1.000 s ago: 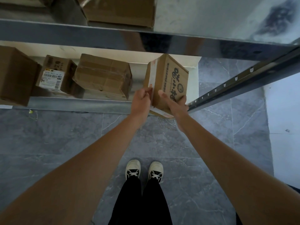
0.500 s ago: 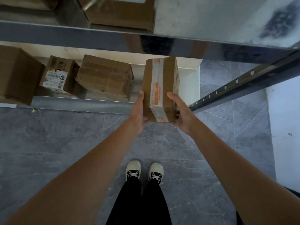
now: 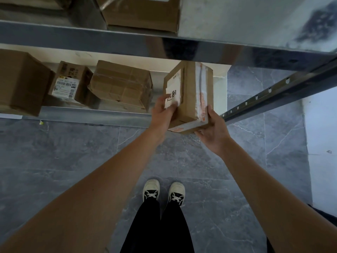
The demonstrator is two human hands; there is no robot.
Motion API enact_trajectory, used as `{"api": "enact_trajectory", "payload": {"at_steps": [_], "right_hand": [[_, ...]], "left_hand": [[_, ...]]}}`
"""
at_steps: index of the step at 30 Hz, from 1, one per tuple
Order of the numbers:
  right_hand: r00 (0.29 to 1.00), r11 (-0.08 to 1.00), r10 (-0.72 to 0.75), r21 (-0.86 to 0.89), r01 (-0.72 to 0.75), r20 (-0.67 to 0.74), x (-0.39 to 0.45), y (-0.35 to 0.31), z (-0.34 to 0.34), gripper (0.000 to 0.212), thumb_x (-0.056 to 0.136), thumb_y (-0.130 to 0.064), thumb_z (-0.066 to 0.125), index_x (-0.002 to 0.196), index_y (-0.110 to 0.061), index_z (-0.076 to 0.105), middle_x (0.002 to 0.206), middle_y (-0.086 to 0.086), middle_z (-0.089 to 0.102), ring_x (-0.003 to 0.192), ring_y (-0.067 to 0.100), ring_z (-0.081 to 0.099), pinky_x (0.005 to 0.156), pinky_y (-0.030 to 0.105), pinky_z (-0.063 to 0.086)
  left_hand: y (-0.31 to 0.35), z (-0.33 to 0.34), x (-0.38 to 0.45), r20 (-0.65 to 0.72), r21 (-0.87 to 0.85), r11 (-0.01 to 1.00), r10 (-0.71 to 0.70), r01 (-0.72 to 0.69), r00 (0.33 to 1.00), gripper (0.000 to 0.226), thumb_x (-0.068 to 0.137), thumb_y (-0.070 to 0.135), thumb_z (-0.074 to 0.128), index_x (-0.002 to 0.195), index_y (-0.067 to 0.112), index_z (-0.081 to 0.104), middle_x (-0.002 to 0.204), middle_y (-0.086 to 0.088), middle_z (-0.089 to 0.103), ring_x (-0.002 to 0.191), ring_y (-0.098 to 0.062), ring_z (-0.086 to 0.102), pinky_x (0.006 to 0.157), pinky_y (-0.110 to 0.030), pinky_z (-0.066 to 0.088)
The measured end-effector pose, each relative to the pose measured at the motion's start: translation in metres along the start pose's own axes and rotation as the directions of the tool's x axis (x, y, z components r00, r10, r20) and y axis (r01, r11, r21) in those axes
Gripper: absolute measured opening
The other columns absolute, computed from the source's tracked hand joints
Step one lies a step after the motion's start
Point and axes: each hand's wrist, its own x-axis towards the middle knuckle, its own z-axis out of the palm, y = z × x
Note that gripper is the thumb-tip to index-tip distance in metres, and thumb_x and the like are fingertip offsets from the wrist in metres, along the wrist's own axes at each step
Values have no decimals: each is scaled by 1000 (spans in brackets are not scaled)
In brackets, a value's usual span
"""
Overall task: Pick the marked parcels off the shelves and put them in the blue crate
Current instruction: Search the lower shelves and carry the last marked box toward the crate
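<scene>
Gripping a cardboard parcel (image 3: 191, 99) between both hands, the person held it right of centre in the frame, in front of the low shelf (image 3: 87, 116). The left hand (image 3: 162, 114) curled around its left side, thumb pressed on a white paper label (image 3: 173, 95) with dark handwriting. The right hand (image 3: 212, 130) cupped the lower right corner, thumb lying along the orange-printed tape (image 3: 202, 99). At the left of the frame, three other boxes sat on the shelf, one with a printed label (image 3: 64, 88). Black-and-white shoes (image 3: 163, 192) stood on grey tile at lower centre.
</scene>
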Motion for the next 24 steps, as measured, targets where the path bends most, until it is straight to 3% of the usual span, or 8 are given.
{"api": "enact_trajectory", "payload": {"at_steps": [3,5,7,10,13,15,19,24], "right_hand": [[998,998,30,52,-27,-52,2,-1,-6,41,99,-34,50,130,-9,58,125,15,66,114,27,64,100,40,51],[998,1000,18,3,-18,-63,5,-3,-11,39,102,-27,46,137,-12,53,129,13,64,118,26,61,103,43,48],[998,995,-25,-101,20,-54,7,-4,-11,40,104,-20,41,144,-24,45,133,7,61,120,22,59,97,41,52],[982,943,-150,-317,106,-118,8,-7,0,44,105,-15,38,144,-33,44,132,-2,61,110,13,61,83,32,53],[974,938,-166,-329,108,-153,7,-6,13,34,104,-36,40,124,-24,65,116,-1,71,110,15,64,89,31,52],[973,957,-112,-287,50,-202,5,-5,19,47,103,-50,32,108,-21,69,109,1,72,108,18,66,95,36,52],[978,964,-73,-265,19,-197,7,-3,23,56,101,-55,30,114,-17,70,108,5,75,101,23,71,93,45,55],[986,973,-61,-229,25,-153,3,-1,28,35,102,-38,30,102,-24,61,119,10,70,111,29,66,95,48,53]], "left_hand": [[-1,-11,2,23,42,997,-60,59,998,95,81,32,75,153,28,13,137,8,43,125,-12,44,108,-30,35],[-5,-17,7,28,46,993,-114,113,993,105,67,37,85,150,22,23,143,2,47,131,-18,44,114,-41,32],[-7,-19,7,39,51,992,-120,118,992,93,57,37,90,135,17,45,127,2,62,117,-16,57,107,-40,42],[-15,-19,9,79,80,995,-66,60,995,79,63,29,89,131,17,49,120,2,64,110,-12,60,89,-25,49],[-14,-13,6,43,8,999,-48,48,998,49,88,28,67,128,14,43,104,5,63,89,-2,59,59,-9,46],[-11,-8,2,0,-25,997,-70,70,998,26,99,29,49,120,17,39,92,11,55,78,4,51,46,-2,40],[-12,-9,3,-33,-68,994,-90,87,995,18,103,34,37,116,22,38,90,17,48,77,9,45,52,-5,38],[-12,-12,5,-35,-106,993,-54,50,998,15,104,34,36,116,25,35,90,21,49,77,14,45,55,-4,36]]}}
